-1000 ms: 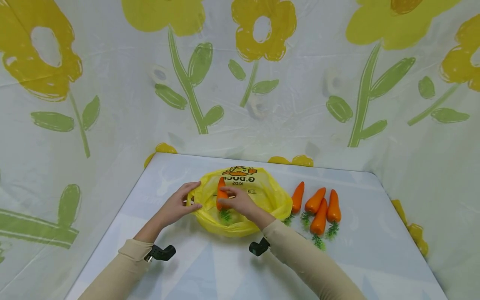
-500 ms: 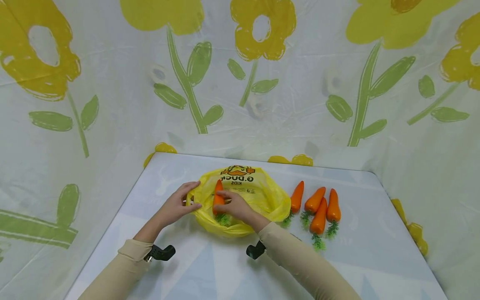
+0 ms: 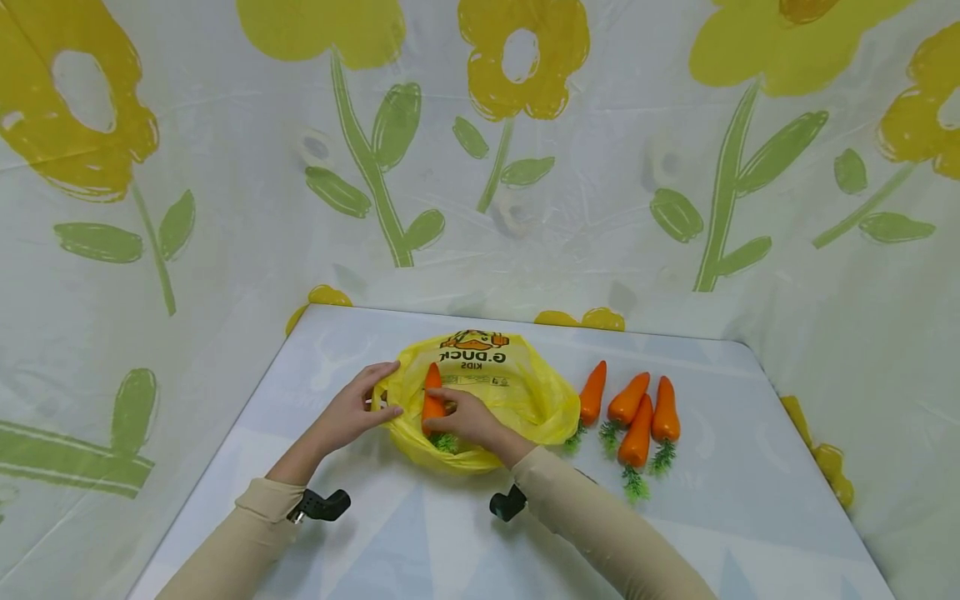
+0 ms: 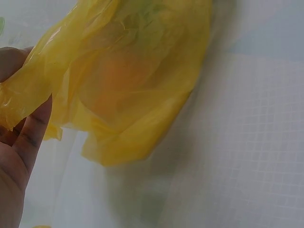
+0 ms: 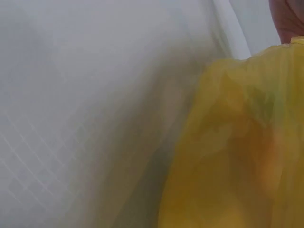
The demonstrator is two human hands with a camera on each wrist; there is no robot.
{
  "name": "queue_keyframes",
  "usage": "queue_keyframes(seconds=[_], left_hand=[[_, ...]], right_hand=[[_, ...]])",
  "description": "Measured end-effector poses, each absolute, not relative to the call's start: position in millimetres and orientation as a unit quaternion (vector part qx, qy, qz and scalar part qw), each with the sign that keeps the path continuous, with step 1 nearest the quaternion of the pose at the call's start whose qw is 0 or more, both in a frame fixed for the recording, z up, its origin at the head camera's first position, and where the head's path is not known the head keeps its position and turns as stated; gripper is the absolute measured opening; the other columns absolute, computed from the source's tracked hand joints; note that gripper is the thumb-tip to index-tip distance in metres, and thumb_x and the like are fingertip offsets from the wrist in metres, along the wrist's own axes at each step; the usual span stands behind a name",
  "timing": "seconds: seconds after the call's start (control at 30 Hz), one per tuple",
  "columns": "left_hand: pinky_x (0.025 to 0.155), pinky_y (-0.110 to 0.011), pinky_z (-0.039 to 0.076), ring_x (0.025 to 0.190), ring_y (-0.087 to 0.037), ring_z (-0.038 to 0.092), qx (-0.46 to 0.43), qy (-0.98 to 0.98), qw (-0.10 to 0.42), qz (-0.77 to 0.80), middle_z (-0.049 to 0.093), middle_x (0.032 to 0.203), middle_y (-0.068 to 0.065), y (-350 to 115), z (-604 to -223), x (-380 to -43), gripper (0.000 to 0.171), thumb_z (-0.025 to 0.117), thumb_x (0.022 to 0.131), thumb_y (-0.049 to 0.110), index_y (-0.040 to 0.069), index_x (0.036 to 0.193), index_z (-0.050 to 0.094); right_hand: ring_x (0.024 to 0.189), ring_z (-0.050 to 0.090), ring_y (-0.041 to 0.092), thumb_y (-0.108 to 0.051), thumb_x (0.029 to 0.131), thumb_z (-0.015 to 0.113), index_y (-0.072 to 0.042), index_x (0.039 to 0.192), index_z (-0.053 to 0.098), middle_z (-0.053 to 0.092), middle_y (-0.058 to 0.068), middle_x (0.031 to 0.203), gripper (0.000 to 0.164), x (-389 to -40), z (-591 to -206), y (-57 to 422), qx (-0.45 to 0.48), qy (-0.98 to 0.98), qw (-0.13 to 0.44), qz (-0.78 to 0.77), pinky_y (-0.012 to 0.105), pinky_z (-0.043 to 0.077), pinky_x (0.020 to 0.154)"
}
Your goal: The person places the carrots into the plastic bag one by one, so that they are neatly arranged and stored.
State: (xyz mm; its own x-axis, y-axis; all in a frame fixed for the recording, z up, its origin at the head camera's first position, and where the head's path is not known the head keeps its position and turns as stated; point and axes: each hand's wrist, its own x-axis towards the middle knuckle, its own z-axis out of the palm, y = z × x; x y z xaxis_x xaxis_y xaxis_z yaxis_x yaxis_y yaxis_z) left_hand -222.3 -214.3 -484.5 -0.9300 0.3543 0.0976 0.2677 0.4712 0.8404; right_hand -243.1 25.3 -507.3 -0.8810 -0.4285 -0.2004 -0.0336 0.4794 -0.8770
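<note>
A yellow plastic bag [image 3: 551, 400] printed with a duck logo lies with its mouth spread wide on the table. My left hand [image 3: 351, 414] pinches its left rim between thumb and fingers; the left wrist view shows the film of the bag [image 4: 142, 133] between them. An orange toy carrot [image 3: 432, 379] with green leaves [image 3: 446, 443] is inside the bag's mouth, tip pointing away. The thumb and fingers of my right hand [image 3: 471, 421] hold it near the left side. Through the film in the right wrist view, the carrot [image 5: 263, 156] shows as an orange blur.
Several more toy carrots [image 3: 665, 408] lie on the table right of the bag, the nearest carrot [image 3: 592, 393] close by its rim. The white table [image 3: 735, 475] is backed by a flower-print curtain [image 3: 585, 250]. Each wrist wears a black camera mount [image 3: 322, 504].
My right hand has shifted left and slightly lower in the bag with the carrot. The left hand stays on the rim. The other carrots lie as before.
</note>
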Motion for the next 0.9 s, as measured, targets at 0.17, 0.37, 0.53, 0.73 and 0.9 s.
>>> queue_keyframes(seconds=[0.17,0.37,0.53,0.73,0.9], left_hand=[[0.106,-0.056,0.047,0.137,-0.043,0.043,0.177,0.858,0.048,0.480,0.034,0.158,-0.019,-214.7,-484.2,-221.5,0.075,0.075,0.093,0.015,0.007,0.157,0.037],[0.106,-0.055,0.046,0.138,-0.043,0.043,0.175,0.858,0.051,0.481,0.034,0.158,-0.019,-215.1,-484.0,-220.8,0.074,0.074,0.094,0.015,0.006,0.157,0.037],[0.106,-0.055,0.046,0.138,-0.042,0.043,0.170,0.861,0.050,0.477,0.034,0.158,-0.019,-214.9,-484.2,-220.1,0.074,0.075,0.094,0.016,0.007,0.157,0.037],[0.107,-0.056,0.046,0.137,-0.042,0.043,0.168,0.862,0.049,0.476,0.035,0.157,-0.018,-215.2,-483.5,-219.5,0.075,0.075,0.093,0.019,0.007,0.157,0.038],[0.107,-0.057,0.045,0.138,-0.042,0.043,0.169,0.862,0.047,0.475,0.035,0.157,-0.018,-215.8,-482.3,-219.4,0.074,0.075,0.093,0.018,0.006,0.157,0.038]], right_hand=[[0.098,0.058,0.019,-0.030,0.091,0.079,-0.018,0.147,0.057,0.063,0.005,0.128,0.061,-243.5,-510.3,21.5,-0.139,0.850,0.191,-0.472,0.033,0.052,0.091],[0.094,0.060,0.017,-0.031,0.090,0.080,-0.017,0.147,0.056,0.063,0.006,0.130,0.064,-241.5,-508.8,20.1,-0.147,0.857,0.187,-0.456,0.031,0.054,0.087],[0.093,0.061,0.016,-0.028,0.089,0.080,-0.015,0.146,0.057,0.063,0.006,0.129,0.063,-241.3,-508.8,19.2,-0.157,0.860,0.183,-0.450,0.030,0.055,0.085],[0.094,0.061,0.017,-0.025,0.089,0.080,-0.015,0.149,0.054,0.063,0.006,0.129,0.066,-240.3,-508.6,18.8,-0.148,0.859,0.180,-0.456,0.032,0.055,0.086],[0.094,0.058,0.017,-0.025,0.088,0.080,-0.015,0.152,0.049,0.062,0.004,0.125,0.072,-240.0,-509.1,18.8,-0.140,0.859,0.181,-0.458,0.032,0.053,0.085]])
